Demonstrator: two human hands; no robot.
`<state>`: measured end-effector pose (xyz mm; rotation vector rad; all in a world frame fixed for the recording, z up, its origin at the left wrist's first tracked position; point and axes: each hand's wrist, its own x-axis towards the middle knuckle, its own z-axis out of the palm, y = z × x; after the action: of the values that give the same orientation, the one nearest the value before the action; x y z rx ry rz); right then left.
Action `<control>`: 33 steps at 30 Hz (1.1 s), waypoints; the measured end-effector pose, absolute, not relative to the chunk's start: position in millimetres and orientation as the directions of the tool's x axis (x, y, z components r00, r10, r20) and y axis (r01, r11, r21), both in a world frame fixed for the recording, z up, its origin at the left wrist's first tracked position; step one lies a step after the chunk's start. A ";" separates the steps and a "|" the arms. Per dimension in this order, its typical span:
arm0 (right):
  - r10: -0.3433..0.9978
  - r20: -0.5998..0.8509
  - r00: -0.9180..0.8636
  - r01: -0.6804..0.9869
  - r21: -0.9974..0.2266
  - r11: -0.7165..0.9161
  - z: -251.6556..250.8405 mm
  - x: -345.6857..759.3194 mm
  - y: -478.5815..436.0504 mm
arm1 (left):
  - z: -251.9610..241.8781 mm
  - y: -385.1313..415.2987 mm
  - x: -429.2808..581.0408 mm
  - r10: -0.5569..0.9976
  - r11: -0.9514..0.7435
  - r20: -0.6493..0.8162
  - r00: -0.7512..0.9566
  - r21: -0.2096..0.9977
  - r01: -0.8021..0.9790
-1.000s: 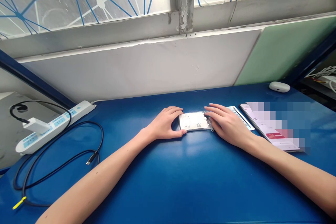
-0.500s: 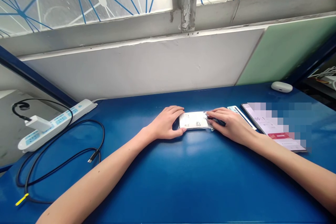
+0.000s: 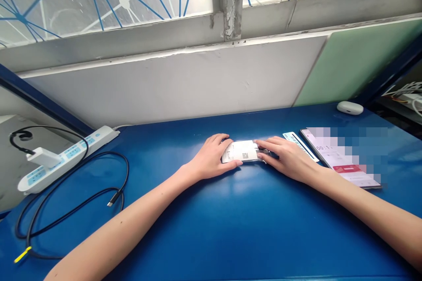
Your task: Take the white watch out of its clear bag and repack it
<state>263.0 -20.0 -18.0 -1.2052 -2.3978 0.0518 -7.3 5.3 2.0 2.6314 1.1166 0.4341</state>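
A small flat white packet (image 3: 240,151) with fine print and a square code lies on the blue table, long side across. My left hand (image 3: 215,156) grips its left end, thumb along the near edge and fingers curled over the far corner. At the right end, my right hand (image 3: 282,154) has its thumb and fingertips closed on the packet's opening. Something dark and slim (image 3: 268,153) shows between those fingers, mostly hidden, so its kind cannot be made out. A bit of clear plastic shows at that end.
Right of my hand lie a light-blue and white card (image 3: 301,147) and a phone (image 3: 339,158) with its screen lit. A white earbud case (image 3: 350,108) sits at the back right. To the left are a power strip (image 3: 74,156) with a plugged-in charger (image 3: 46,157) and a coiled black cable (image 3: 127,171).
My left thumb has slid right along the packet's near edge. My right fingers have come closer in at its right end, and less clear plastic shows there. The view has shifted slightly.
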 end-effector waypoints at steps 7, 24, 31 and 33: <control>0.746 0.396 -0.535 0.719 -0.251 0.649 -15.6 261.4 -21.0 | -4.2 6.9 -7.9 0.710 -0.701 0.256 0.656 0.341 0.626; 0.759 0.384 -0.525 0.667 -0.369 0.648 -22.9 263.7 -18.1 | -2.9 7.1 -7.8 0.684 -0.723 0.263 0.680 0.366 0.585; 0.761 0.423 -0.491 0.652 -0.401 0.644 -23.3 258.8 -17.3 | -2.7 6.7 -7.4 0.686 -0.722 0.269 0.676 0.372 0.584; 0.761 0.439 -0.477 0.645 -0.413 0.643 -23.8 257.0 -17.0 | -2.6 6.4 -7.0 0.687 -0.721 0.271 0.675 0.371 0.585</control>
<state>257.0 -17.0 -23.8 -1.0903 -2.2636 0.2536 -7.0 6.4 -2.6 2.6360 1.0207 0.5785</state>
